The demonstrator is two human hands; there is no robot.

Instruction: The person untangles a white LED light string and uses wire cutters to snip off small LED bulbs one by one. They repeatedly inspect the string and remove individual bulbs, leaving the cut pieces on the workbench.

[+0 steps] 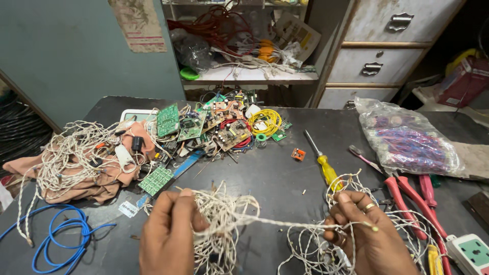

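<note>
Dark tabletop, bare between circuit boards and hands

Tangled bundle of thin white twisted wire, bunched in the left hand. One strand stretched taut, nearly level, from that bundle rightward to the right hand. Looser loops of white wire below the strand, on the dark tabletop.

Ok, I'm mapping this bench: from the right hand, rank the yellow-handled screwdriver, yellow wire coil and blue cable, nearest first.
From the right hand:
1. Yellow-handled screwdriver, just above it.
2. Yellow wire coil, farther back, centre.
3. Blue cable, far left edge.
</note>
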